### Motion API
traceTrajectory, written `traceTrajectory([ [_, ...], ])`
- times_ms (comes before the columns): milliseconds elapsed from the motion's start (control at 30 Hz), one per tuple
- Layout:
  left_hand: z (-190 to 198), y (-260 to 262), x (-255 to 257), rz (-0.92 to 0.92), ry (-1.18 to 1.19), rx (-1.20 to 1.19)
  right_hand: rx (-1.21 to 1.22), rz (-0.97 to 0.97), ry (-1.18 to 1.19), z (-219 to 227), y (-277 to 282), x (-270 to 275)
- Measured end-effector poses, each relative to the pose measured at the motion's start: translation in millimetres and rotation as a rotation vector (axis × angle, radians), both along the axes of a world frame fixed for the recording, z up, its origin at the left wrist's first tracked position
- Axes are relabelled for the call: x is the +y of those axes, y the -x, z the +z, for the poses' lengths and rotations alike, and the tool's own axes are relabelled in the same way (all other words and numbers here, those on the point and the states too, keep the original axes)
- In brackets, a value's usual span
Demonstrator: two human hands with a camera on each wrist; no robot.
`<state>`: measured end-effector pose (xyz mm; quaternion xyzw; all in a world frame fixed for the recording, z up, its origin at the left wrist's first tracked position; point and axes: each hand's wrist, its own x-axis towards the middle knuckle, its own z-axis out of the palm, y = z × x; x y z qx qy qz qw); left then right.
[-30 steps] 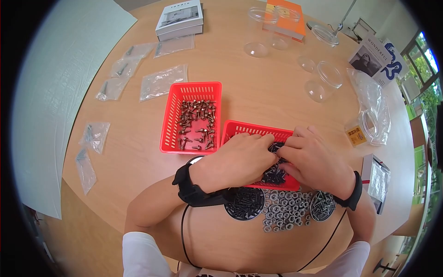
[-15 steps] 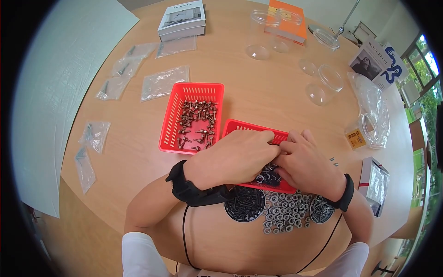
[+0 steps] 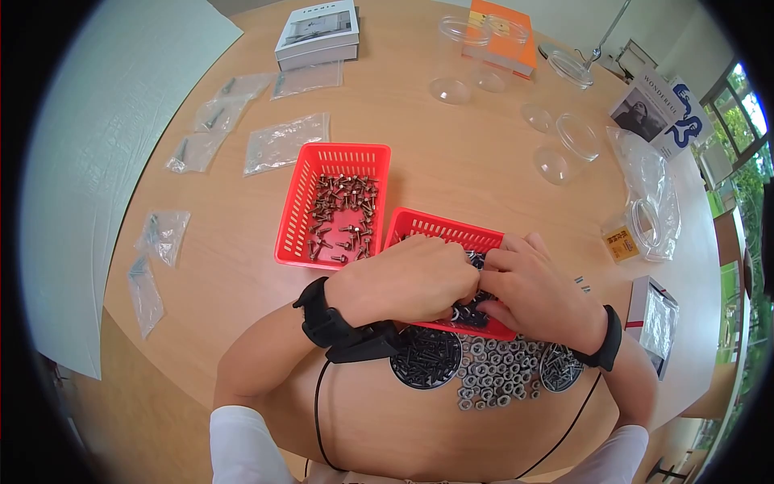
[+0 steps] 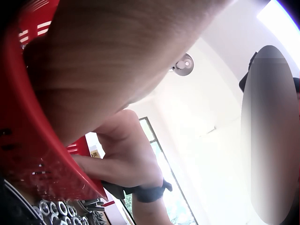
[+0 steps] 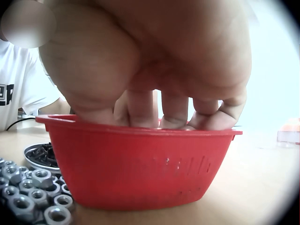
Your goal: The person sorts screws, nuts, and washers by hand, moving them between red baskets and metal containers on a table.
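Both hands reach into the right red basket point(image 3: 427, 219), which holds dark screws and some nuts. My left hand point(image 3: 403, 278) lies over its left half, fingers bent down among the pieces; what they touch is hidden. Beside it my right hand point(image 3: 544, 290) has its fingers over the right side. In the right wrist view the right hand point(image 5: 159, 61) dips its fingertips behind the wall of the basket point(image 5: 140, 164). A second red basket point(image 3: 288, 218) with brown bolts point(image 3: 347, 198) stands to the left.
Near the body lie a dish of black screws point(image 3: 426, 357), loose nuts point(image 3: 496, 371) and a dish of silver screws point(image 3: 560, 367). Clear jars point(image 3: 556, 157), books point(image 3: 318, 36) and plastic bags point(image 3: 286, 143) stand or lie farther out; a box point(image 3: 653, 327) is at right.
Over the last second both hands shifted slightly within the basket, and small silver pieces came into view on the table right of the right hand. The left basket hardly moved.
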<state>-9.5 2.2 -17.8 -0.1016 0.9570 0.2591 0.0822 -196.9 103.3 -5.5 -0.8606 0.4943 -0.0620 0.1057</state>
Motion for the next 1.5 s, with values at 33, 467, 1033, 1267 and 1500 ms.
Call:
traceTrajectory([
  [33,0,0,-1,-0.016,-0.005,0.017,-0.008,0.007,-0.012,-2,1,-2],
  [467,0,-7,-3,0.013,0.060,0.089,0.039,-0.002,0.051,-12,-1,-4],
  [1033,9,-11,-14,0.023,-0.134,0.102,0.066,0.022,0.071,-3,-7,0],
  [1267,2,-9,-7,0.026,-0.053,0.027,-0.049,0.074,-0.060,14,-11,5],
  [1500,-5,-8,-8,0.048,-0.022,0.069,0.010,0.216,-0.188,2,-5,-7],
])
